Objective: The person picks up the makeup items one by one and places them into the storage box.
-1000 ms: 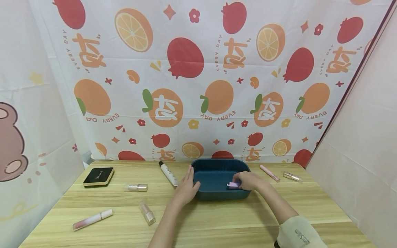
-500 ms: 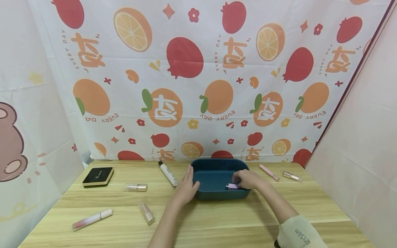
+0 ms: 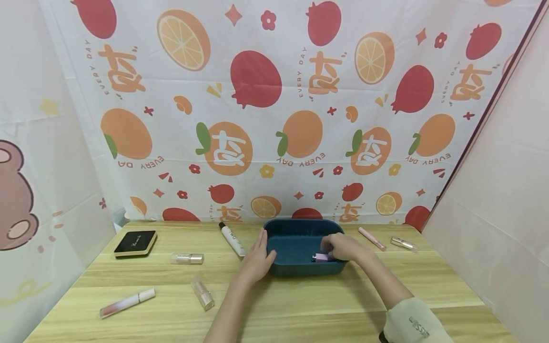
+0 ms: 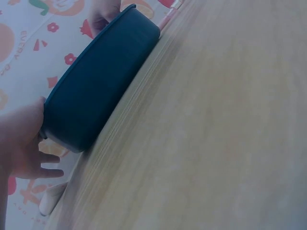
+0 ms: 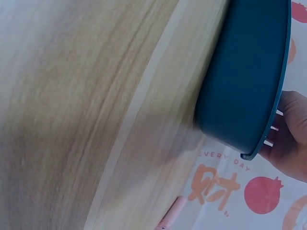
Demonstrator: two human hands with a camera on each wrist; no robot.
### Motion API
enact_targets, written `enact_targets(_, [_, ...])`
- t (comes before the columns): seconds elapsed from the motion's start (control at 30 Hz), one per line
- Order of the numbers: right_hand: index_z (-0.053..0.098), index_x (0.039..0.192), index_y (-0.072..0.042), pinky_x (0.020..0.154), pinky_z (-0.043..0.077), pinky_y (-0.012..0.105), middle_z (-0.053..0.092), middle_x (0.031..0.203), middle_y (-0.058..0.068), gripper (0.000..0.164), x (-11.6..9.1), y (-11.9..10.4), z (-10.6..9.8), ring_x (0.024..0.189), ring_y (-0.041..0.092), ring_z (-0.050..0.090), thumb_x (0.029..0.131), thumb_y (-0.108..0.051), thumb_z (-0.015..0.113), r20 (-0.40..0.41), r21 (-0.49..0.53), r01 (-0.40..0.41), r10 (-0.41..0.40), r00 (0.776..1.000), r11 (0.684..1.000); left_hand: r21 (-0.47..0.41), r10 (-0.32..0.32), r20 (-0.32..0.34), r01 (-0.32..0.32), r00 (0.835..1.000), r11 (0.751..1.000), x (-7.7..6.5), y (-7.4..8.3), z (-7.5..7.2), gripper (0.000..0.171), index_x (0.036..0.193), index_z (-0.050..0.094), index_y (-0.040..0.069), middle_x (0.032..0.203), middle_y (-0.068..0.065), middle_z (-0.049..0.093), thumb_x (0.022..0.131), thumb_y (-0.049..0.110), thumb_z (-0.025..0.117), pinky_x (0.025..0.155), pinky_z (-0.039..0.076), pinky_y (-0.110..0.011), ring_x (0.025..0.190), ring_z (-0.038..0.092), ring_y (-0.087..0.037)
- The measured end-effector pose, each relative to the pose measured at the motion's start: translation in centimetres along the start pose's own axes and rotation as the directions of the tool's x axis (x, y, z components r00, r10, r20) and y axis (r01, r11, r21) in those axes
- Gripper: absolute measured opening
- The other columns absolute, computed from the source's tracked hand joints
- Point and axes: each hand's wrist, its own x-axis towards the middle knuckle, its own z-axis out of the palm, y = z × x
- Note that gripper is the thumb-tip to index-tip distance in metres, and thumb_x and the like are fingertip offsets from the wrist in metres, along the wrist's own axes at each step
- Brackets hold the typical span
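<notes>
A dark teal bin sits on the wooden table near the back wall. My left hand rests against its left end with fingers fairly straight. In the left wrist view, that hand touches the rim at the bin's end, two fingers extended outside the wall. Inside the bin, near its front right corner, my right hand pinches a small lilac cosmetic tube with a dark tip, lying low. The right wrist view shows my right hand over the rim; the bin wall hides its fingertips.
Left of the bin are a white tube with black cap, a black compact, a clear lipstick tube, another lipstick tube and a lip gloss. To its right lie a pink pen-like tube and a lipstick.
The lilac tube has lowered and shifted very slightly inside the bin, with my right hand moving a little along with it. My left hand stays put.
</notes>
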Motion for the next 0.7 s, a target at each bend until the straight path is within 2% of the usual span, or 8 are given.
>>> enact_targets(0.43, [0.065, 0.101, -0.003, 0.067, 0.048, 0.034, 0.063, 0.093, 0.009, 0.018, -0.1, 0.8, -0.8, 0.074, 0.014, 0.054, 0.085, 0.001, 0.059, -0.017, 0.076, 0.024, -0.023, 1.0, 0.997, -0.005, 0.004, -0.001, -0.004, 1.0, 1.0, 0.0, -0.1, 0.0, 0.064, 0.144, 0.015, -0.004, 0.151, -0.016, 0.009, 0.095, 0.027, 0.044, 0.103, 0.023, -0.049, 0.131, 0.024, -0.037])
enact_targets(0.7, [0.066, 0.099, -0.006, 0.069, 0.049, 0.033, 0.063, 0.09, 0.005, 0.016, -0.5, 1.3, -1.7, 0.078, 0.014, 0.056, 0.085, -0.001, 0.06, -0.069, 0.072, -0.034, 0.039, 0.997, 0.997, 0.002, 0.0, 0.0, 0.0, 1.0, 1.0, 0.1, -0.2, 0.1, 0.064, 0.144, 0.015, -0.004, 0.151, -0.016, 0.009, 0.095, 0.026, 0.044, 0.102, 0.024, -0.049, 0.13, 0.025, -0.038])
